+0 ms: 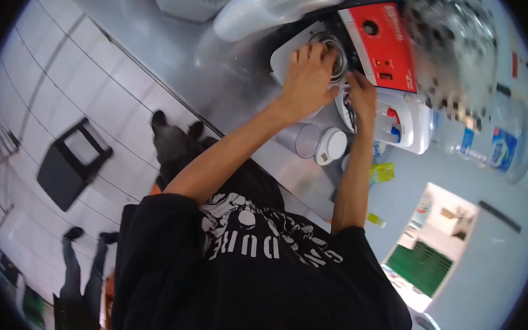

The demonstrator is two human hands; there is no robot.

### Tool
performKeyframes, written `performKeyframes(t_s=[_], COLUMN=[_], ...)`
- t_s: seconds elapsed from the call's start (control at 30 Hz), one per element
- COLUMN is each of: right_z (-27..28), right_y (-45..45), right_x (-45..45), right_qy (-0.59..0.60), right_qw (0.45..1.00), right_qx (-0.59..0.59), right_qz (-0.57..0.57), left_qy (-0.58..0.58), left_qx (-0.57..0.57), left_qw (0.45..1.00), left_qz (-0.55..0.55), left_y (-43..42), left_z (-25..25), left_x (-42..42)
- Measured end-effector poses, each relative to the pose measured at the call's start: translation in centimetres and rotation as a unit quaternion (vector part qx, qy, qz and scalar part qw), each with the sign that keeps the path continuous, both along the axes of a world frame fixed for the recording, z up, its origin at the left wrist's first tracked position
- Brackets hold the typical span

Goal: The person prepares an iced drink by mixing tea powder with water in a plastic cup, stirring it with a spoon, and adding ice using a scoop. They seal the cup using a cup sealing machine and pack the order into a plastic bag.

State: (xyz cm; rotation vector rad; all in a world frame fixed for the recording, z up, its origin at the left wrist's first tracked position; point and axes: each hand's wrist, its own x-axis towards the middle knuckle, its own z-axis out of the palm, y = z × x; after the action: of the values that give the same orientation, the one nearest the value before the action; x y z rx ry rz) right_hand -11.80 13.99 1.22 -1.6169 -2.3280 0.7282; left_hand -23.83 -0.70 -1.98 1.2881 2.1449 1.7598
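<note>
A round metal-rimmed container point(335, 59) sits on a pale base beside a machine with a red panel point(384, 49). My left hand point(308, 80) lies over its near side, with the fingers bent onto the rim. Just to the right, my right hand point(361, 95) is at the lower left corner of the red panel, its fingers curled close together; what they hold, if anything, is hidden. Below my hands are a clear cup point(306, 139) and a white-lidded jar point(335, 143). A white dispenser point(403, 120) with red and blue taps adjoins the red panel.
Large water bottles point(502, 150) and a clear bag point(450, 44) are at the right. A blurred white object point(278, 7) lies on the metal counter point(216, 71). A dark stool point(73, 164) stands on the tiled floor, with another person point(78, 297) at the lower left.
</note>
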Motion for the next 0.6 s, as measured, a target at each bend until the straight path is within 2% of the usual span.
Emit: performKeyframes(t_s=[0.03, 0.07, 0.1, 0.13, 0.17, 0.2, 0.23, 0.27, 0.33, 0.4, 0.43, 0.5, 0.6], right_z=[3.9, 7.1, 11.8, 15.1, 19.5, 23.9, 24.2, 25.9, 29.0, 29.6, 29.3, 27.7, 25.2], right_y=[-2.6, -3.6, -6.0, -5.8, -4.6, -3.3, -5.8, -5.2, -0.1, 3.3, 3.8, 3.9, 0.8], right_x=[-0.3, 1.1, 0.9, 2.7, 3.8, 3.9, -0.4, -1.6, -0.7, -0.5, -0.6, -0.8, -2.1], right_qy=[-0.027, 0.028, 0.036, 0.04, 0.024, 0.061, 0.214, 0.236, 0.225, 0.198, 0.195, 0.185, 0.231], right_qw=[0.999, 0.998, 0.995, 0.979, 0.953, 0.89, 0.83, 0.783, 0.782, 0.883, 0.883, 0.958, 0.952], right_qx=[-0.022, -0.045, -0.008, 0.163, 0.299, 0.439, 0.514, 0.576, 0.581, 0.423, 0.423, 0.219, 0.201], right_qz=[-0.008, 0.04, 0.09, 0.115, 0.035, 0.106, 0.032, 0.019, 0.026, 0.042, 0.05, 0.015, -0.002], left_qy=[-0.03, -0.084, -0.134, -0.15, -0.193, -0.24, -0.275, -0.292, -0.336, -0.357, -0.373, -0.4, -0.423], left_qx=[0.006, 0.043, 0.081, 0.089, 0.095, 0.099, 0.089, 0.095, 0.112, 0.119, 0.118, 0.109, 0.097], left_qw=[0.999, 0.996, 0.988, 0.984, 0.976, 0.964, 0.954, 0.948, 0.932, 0.924, 0.919, 0.91, 0.901], left_qz=[0.014, 0.006, 0.0, 0.018, 0.042, 0.061, 0.076, 0.08, 0.081, 0.069, 0.05, 0.029, 0.005], left_y=[-1.5, -3.3, -4.9, -5.9, -6.6, -6.8, -7.1, -7.1, -6.9, -6.7, -6.8, -7.2, -7.2], left_z=[-0.1, -0.4, -1.0, -1.9, -2.9, -3.9, -4.8, -5.6, -6.7, -7.3, -7.3, -7.3, -7.3], left_x=[0.5, 1.0, 1.4, 1.7, 2.1, 2.7, 3.0, 3.4, 3.9, 4.2, 4.4, 4.6, 4.5])
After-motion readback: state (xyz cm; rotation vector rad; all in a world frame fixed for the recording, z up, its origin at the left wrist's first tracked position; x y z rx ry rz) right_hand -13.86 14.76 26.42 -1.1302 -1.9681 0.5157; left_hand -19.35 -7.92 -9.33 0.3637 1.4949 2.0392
